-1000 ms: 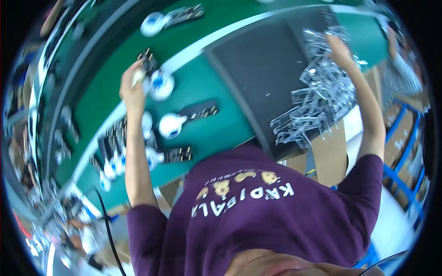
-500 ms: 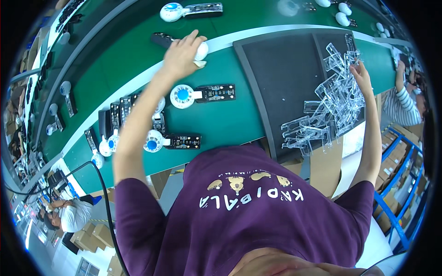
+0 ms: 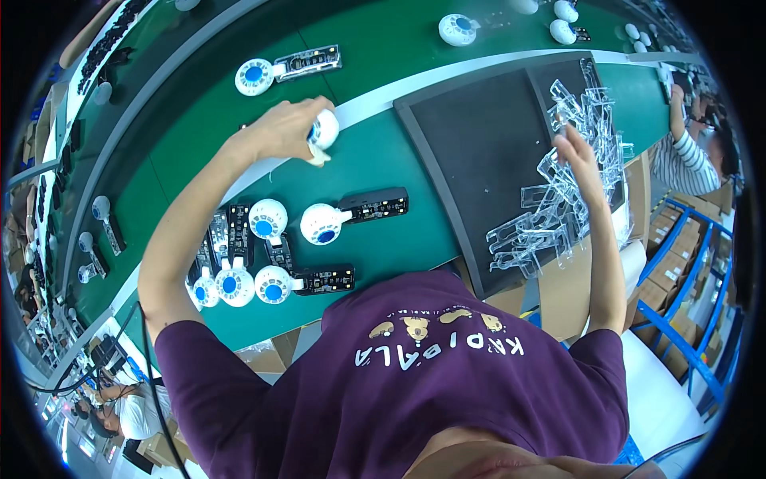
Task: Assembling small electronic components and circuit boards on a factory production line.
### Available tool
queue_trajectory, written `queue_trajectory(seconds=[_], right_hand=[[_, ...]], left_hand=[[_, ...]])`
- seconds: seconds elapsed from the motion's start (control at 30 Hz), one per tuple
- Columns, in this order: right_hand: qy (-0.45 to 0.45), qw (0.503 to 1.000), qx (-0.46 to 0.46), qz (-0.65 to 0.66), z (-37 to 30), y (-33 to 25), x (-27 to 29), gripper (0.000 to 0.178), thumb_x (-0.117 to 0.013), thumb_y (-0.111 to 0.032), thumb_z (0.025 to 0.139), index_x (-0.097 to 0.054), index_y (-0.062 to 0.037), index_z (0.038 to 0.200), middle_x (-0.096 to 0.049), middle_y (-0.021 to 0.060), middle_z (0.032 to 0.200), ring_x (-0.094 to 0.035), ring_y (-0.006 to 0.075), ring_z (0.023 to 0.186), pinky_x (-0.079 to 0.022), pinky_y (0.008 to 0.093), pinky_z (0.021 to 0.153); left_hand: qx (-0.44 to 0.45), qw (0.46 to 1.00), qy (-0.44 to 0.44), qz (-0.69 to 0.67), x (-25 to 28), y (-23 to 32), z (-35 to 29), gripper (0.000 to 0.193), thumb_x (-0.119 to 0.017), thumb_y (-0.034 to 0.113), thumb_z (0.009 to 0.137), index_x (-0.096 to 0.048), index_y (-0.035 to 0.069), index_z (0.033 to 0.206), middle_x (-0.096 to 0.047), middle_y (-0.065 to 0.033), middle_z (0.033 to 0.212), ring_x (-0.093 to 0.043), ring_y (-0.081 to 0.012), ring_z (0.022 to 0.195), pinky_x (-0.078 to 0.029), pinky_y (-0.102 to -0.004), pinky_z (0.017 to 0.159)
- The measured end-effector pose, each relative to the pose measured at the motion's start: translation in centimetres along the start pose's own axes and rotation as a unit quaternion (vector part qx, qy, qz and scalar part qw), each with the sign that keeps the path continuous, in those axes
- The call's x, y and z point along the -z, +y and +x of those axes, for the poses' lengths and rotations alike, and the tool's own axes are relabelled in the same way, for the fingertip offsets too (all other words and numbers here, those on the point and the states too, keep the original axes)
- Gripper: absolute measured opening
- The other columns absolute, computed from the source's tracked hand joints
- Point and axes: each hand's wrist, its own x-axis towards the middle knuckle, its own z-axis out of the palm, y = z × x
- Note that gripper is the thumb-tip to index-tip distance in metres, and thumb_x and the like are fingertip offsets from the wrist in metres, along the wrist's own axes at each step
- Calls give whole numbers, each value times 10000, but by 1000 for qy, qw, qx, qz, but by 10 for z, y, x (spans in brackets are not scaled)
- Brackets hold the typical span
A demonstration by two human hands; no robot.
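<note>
My left hand (image 3: 289, 128) is closed around a white round-headed device (image 3: 324, 129) at the near edge of the conveyor. A pale flap or scrap hangs below its head, and my hand hides the rest. My right hand (image 3: 581, 153) is over the pile of clear plastic pieces (image 3: 594, 180), fingertips pinched on one clear plastic piece (image 3: 565, 108). Just below my left hand on the green table lies a white round device (image 3: 321, 223) with a blue disc and a black circuit-board handle. Several similar devices (image 3: 273, 285) sit grouped left of it.
A black tray (image 3: 479, 152) with a raised rim bears the clear pile. The green conveyor (image 3: 383, 68) runs beyond a pale rail, carrying another device (image 3: 254, 77) and white round heads (image 3: 457, 29). A blue rack (image 3: 678, 335) with cartons stands right. Other people work at both sides.
My left hand has drawn the device nearer and turned it, so some blue shows. My right hand has moved left across the clear pile. Devices on the conveyor have shifted left.
</note>
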Motion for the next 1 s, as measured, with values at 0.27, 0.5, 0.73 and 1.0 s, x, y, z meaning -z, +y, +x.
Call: queue_trajectory(seconds=[0.27, 0.5, 0.73, 1.0], right_hand=[[-128, 974, 80, 166, -31, -82, -109, 517, -543, -221, 862, -372, -38, 1315, -529, 8, 852, -467, 60, 691, -392, 191, 608], [-125, 961, 227, 99, -44, -168, -203, 574, -612, -180, 807, -380, -17, 1306, -486, 60, 964, -488, 125, 776, -437, 253, 704], [41, 946, 300, -116, -40, -153, -251, 574, -660, -173, 748, -437, -5, 1250, -474, 141, 964, -520, 260, 809, -461, 337, 711], [86, 909, 346, -215, -57, -153, -242, 590, -697, -156, 698, -463, 10, 1214, -474, 137, 953, -502, 293, 866, -457, 372, 703]], left_hand=[[47, 871, 296, -390, 19, -33, -27, 616, -714, 340, 698, -452, 152, 1223, -529, -73, 1127, -521, -215, 1026, -402, -360, 873], [93, 705, 377, -593, 9, -24, -24, 491, -673, 353, 758, -498, 131, 1160, -567, -68, 1028, -554, -204, 928, -442, -390, 812], [111, 470, 336, -809, -39, 25, -14, 461, -682, 393, 753, -509, 113, 1076, -563, -72, 982, -577, -232, 886, -484, -488, 716], [119, 494, 348, -788, -57, 38, -27, 664, -717, 372, 719, -378, 41, 1184, -534, -122, 1024, -573, -239, 885, -507, -466, 687]])
